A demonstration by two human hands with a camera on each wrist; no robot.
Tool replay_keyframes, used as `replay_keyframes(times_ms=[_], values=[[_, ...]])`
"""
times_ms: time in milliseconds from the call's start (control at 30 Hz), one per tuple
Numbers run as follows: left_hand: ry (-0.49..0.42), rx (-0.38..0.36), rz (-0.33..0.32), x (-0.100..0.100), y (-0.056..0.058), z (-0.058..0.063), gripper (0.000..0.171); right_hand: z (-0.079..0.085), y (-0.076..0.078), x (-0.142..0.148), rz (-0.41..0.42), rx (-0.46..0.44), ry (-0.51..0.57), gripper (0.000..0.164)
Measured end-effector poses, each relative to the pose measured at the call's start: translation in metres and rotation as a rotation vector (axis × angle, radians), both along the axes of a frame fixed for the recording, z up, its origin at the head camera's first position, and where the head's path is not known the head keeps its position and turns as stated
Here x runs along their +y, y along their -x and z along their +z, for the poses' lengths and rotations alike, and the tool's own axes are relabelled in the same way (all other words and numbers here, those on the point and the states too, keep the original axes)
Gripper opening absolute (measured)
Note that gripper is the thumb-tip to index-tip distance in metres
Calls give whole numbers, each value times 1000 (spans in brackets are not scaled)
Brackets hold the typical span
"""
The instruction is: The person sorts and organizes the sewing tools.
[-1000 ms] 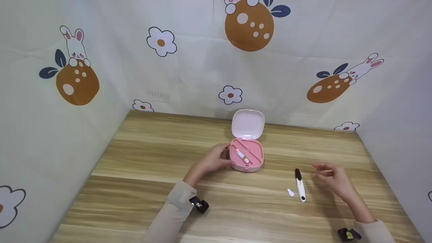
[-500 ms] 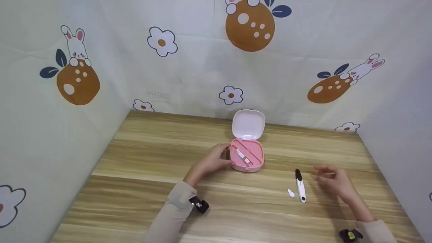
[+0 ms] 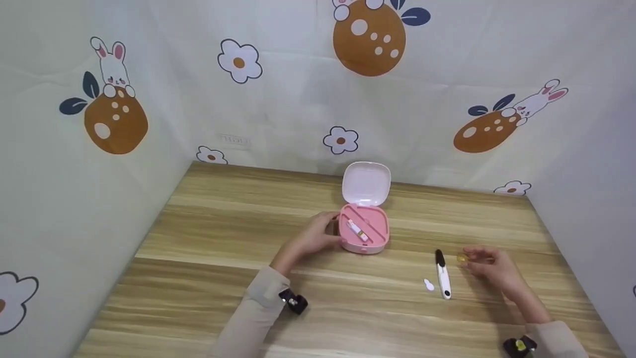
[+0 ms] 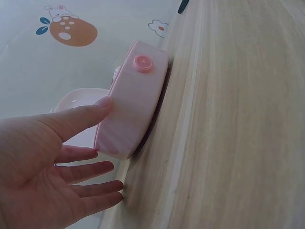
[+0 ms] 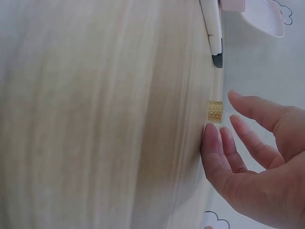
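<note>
A pink sewing case (image 3: 364,247) stands on the table with its white lid (image 3: 366,184) raised. In its left slot lies a small white tube (image 3: 357,230) with pink ends. My left hand (image 3: 314,235) rests at the case's left side; in the left wrist view, its thumb touches the wall and the other fingers are spread and straight. My right hand (image 3: 497,268) is low over the table, thumb and fingers apart around a gold dimpled thimble (image 5: 215,111). A small gap shows between the thimble and the thumb; I cannot tell whether a fingertip touches it.
A white slim tool with a black tip (image 3: 443,276) lies between the case and my right hand. Left of it is a small white flat piece (image 3: 429,285). A patterned cloth (image 3: 278,99) hangs behind and beside the wooden table (image 3: 213,219).
My right hand has moved slightly right and down, and the thimble now shows clearly by its fingertips. The left hand has stayed at the case.
</note>
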State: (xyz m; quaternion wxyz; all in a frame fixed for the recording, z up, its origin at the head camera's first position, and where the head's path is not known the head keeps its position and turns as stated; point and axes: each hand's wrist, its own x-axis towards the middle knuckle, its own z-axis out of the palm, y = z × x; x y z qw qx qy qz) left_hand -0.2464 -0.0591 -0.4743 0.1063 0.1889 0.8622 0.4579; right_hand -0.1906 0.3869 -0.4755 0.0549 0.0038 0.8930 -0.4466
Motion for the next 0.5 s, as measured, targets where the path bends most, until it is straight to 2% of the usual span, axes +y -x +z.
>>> replay_keyframes(times_ms=[200, 500], values=[[-5, 20, 0, 0, 0, 0, 73, -2, 2, 5, 6, -2, -22, 47], [6, 32, 2, 0, -1, 0, 73, -7, 7, 7, 25, -23, 14, 44]])
